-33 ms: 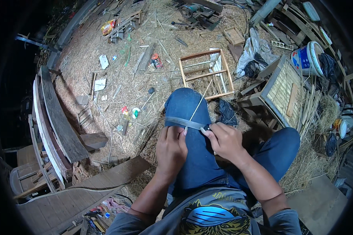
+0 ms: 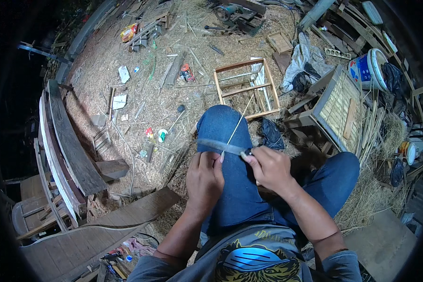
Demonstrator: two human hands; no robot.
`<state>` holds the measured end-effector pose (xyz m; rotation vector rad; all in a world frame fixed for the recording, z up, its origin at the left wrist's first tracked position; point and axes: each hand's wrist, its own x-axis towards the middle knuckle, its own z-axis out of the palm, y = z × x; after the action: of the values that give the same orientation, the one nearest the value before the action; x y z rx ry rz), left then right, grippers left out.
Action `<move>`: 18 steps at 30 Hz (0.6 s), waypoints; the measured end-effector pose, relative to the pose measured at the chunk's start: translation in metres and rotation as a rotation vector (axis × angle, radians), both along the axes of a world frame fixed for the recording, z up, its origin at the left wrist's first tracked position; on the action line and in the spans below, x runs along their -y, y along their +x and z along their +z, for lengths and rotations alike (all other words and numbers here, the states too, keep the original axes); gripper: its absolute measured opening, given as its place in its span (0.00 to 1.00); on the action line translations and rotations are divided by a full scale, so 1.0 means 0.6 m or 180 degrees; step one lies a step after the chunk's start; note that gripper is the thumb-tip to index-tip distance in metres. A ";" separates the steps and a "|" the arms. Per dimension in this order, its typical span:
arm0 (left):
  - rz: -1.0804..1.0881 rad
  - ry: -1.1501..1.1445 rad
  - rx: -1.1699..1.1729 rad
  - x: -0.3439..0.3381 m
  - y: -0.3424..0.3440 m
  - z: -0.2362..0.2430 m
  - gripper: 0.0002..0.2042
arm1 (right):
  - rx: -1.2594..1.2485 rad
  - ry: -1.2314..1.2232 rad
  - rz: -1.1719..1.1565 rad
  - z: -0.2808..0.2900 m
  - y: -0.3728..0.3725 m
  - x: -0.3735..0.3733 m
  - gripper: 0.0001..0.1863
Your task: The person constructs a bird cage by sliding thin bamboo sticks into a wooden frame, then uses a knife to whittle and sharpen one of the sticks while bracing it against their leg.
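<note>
Very little is changed from the picture an instant earlier: the thin blade (image 2: pixel 215 144) is now smeared by more blur, while the slender stick (image 2: pixel 240 120) is held at almost the same slant. From this it is judged that the blade is being moved against the stick, which is kept steady; whether any material is being taken off cannot be told.

The stick is slanted over the upright denim knee (image 2: pixel 222 119), its far end reaching past the knee's right edge and its near end lying on the body side of the knee's top. There that near end is pinched by the thumb and fingers of the left hand (image 2: pixel 205 176). The stick is crossed by the blade, whose dark handle (image 2: pixel 248 152) is grasped by the right hand (image 2: pixel 271 165), at the knee's right side. Neither hand is released.

Beyond the knee, slightly to its right, an open wooden frame (image 2: pixel 246 90) is seen; farther right of the knee, a panelled wooden box (image 2: pixel 339 105) is set at a tilt.
</note>
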<state>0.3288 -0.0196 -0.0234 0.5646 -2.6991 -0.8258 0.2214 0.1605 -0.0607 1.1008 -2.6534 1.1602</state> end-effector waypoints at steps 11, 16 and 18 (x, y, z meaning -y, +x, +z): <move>0.0005 0.0303 0.0290 0.003 0.000 0.013 0.06 | 0.0143 -0.0067 -0.0032 -0.007 -0.013 -0.006 0.12; 0.0047 0.0449 0.0116 0.006 0.002 0.010 0.07 | 0.0218 0.0158 -0.0194 -0.001 -0.023 -0.011 0.14; 0.0068 0.0502 0.0167 0.007 0.000 0.009 0.08 | 0.0126 -0.0226 0.0018 -0.006 -0.018 -0.007 0.13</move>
<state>0.3289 -0.0240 -0.0181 0.6571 -2.6854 -1.0384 0.2105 0.1646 -0.0644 1.0856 -2.6171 1.2799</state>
